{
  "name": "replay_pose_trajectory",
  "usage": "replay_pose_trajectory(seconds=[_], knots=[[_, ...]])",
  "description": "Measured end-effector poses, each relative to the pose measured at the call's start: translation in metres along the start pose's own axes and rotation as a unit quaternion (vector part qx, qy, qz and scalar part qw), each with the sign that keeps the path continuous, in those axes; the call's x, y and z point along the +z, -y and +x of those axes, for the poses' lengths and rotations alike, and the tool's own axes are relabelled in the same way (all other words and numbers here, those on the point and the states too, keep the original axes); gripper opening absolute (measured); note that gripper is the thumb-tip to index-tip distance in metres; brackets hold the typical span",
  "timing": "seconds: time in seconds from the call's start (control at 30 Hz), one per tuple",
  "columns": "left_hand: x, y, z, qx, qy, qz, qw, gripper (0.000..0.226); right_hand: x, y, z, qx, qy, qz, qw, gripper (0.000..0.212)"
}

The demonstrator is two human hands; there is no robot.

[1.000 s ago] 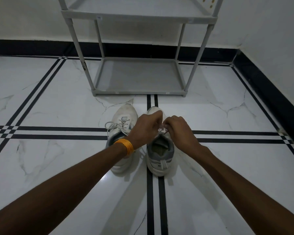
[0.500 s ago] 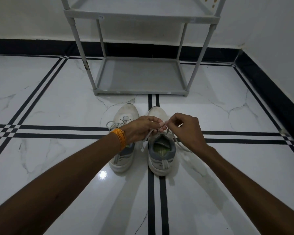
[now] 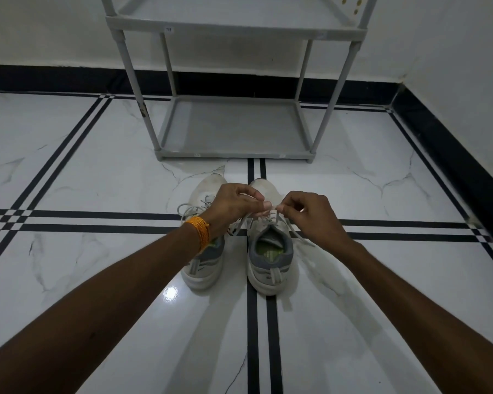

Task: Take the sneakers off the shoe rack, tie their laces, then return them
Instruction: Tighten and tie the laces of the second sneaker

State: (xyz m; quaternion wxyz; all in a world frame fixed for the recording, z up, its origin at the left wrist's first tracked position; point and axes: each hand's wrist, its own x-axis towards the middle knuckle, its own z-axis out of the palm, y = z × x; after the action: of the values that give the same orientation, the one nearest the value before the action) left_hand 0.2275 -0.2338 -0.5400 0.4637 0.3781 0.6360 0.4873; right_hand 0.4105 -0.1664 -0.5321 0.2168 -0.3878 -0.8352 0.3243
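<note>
Both white mesh sneakers with grey heel collars are already off the grey plastic shoe rack (image 3: 234, 129), whose bottom shelf stands bare just beyond their toes, so the first part of the job looks done. They sit side by side on the glossy white marble floor with black inlaid stripes (image 3: 382, 280), heels toward the person. The tying is under way on the right sneaker (image 3: 269, 260): the left hand (image 3: 234, 204), with an orange thread band at the wrist, and the right hand (image 3: 310, 213) meet directly above its tongue, each with thumb and forefinger pinched shut on a strand of the pale grey laces (image 3: 271, 217). The strands run down from the fingertips to the top eyelets, and loose ends trail off either side of the shoe. Whether a knot has formed between the fingers is too small to tell, but no finished bow shows. The left sneaker (image 3: 204, 265), partly behind the left wrist, has its lace lying in slack loops over the toe, so I judge it untied. Left to do, by my reckoning: finish this bow, tie the other, and set both back on the rack.
</note>
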Motion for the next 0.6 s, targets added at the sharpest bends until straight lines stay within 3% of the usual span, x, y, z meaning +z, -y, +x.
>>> replay_pose_trajectory(seconds=[0.1, 0.17, 0.23, 0.3, 0.5, 0.6], knots=[[-0.008, 0.003, 0.002, 0.000, -0.017, 0.012, 1.000, 0.028, -0.004, -0.004, -0.003, 0.017, -0.006, -0.002, 1.000, 0.019], [-0.018, 0.008, 0.005, 0.047, -0.045, 0.140, 0.988, 0.025, -0.009, -0.008, -0.005, 0.041, -0.013, -0.011, 0.999, 0.020], [-0.026, 0.010, 0.006, 0.093, -0.056, 0.283, 0.953, 0.020, -0.014, -0.017, -0.009, 0.070, -0.021, -0.019, 0.997, 0.021], [-0.032, 0.012, 0.007, 0.123, -0.047, 0.358, 0.924, 0.018, -0.017, -0.029, -0.016, 0.106, -0.024, -0.017, 0.994, 0.021], [-0.028, 0.018, 0.008, 0.160, 0.007, 0.502, 0.850, 0.007, -0.004, -0.049, -0.029, 0.162, -0.012, -0.070, 0.984, 0.026], [-0.026, 0.024, 0.009, 0.157, 0.003, 0.534, 0.831, 0.007, 0.001, -0.054, -0.028, 0.161, -0.015, -0.119, 0.980, 0.026]])
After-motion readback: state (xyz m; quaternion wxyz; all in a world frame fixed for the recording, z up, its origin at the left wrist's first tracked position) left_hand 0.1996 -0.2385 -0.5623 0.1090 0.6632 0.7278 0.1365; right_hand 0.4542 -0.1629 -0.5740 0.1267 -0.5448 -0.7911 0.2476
